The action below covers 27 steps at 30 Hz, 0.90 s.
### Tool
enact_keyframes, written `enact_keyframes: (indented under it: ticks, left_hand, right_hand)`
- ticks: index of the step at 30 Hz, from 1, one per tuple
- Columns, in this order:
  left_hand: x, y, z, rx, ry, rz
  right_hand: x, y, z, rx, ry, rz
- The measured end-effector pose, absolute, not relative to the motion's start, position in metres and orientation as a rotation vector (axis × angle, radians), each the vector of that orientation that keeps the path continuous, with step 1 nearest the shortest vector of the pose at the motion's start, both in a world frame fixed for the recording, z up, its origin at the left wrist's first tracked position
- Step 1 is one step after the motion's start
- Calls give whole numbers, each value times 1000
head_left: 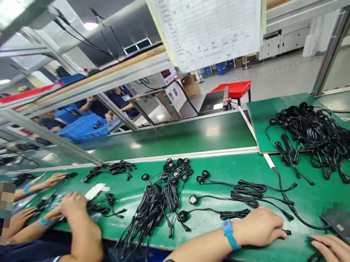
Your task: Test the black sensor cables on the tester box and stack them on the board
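My left hand [259, 228], with a blue wrist strap [230, 234], is closed in a pinch on a black cable connector [287, 232], whose tip shows past the fingertips. A bundled black cable [235, 214] with a round black end [182, 216] lies by that wrist. At the right, my right hand [340, 255] has its fingers close together, with something small and dark at their tips that I cannot make out. Just below those fingers is a black plug-like part [314, 260]; whether the hand grips it is unclear. More bundled cables [247, 192] lie beyond my left hand.
A black box with a red display [346, 229] sits behind my right hand. A large cable heap [322, 133] lies on a green board at the back right. Another cable pile [156, 199] is left of centre. Co-workers' hands [73, 204] are at the left. Paper sheets [204, 15] hang above.
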State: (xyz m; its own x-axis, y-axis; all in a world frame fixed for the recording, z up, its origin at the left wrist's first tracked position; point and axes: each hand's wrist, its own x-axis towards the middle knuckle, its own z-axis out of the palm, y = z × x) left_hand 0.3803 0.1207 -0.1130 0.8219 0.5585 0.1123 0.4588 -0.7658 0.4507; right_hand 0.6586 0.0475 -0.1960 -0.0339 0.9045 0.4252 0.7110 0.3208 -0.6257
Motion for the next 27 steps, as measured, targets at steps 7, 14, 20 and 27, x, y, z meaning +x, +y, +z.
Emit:
enact_keyframes:
  ticks: [7, 14, 20, 27]
  left_hand:
    - [396, 130, -98, 2513, 976, 570]
    - [405, 142, -119, 2510, 783, 579]
    - [406, 128, -131, 2363, 681, 735]
    - [418, 119, -129, 2405, 711, 722]
  right_hand:
    - [617, 43, -141, -1480, -1818, 442]
    - [608, 42, -149, -1503, -1709, 448]
    - [602, 44, -147, -1420, -1552, 512]
    - [607, 40, -143, -1404, -1603, 508]
